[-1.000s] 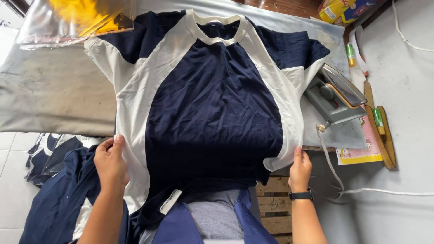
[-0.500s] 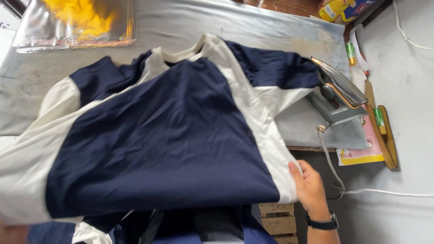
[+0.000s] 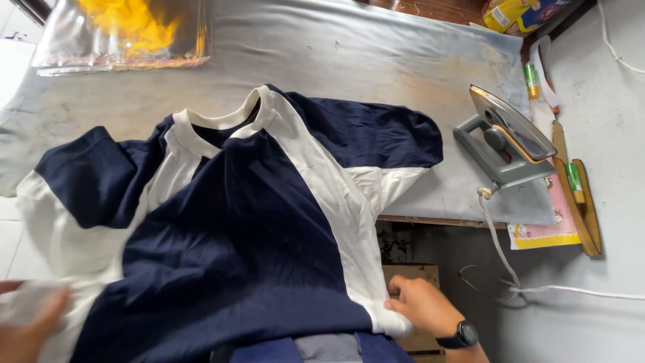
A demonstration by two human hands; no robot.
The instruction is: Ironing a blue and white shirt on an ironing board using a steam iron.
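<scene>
navy and cream shirt (image 3: 248, 228) spread face-up and slantwise over the grey padded ironing table (image 3: 376, 60), collar toward the far side, one sleeve flat beside the resting iron (image 3: 507, 138), hem hanging off the near edge. right hand (image 3: 423, 306) pinched shut on the shirt's lower right hem corner; left hand (image 3: 27, 319) blurred at the lower left hem, closed on pale cloth as far as can be made out. laid out but not yet smoothed, by the look of it: folds at the left sleeve and body, iron untouched.
</scene>
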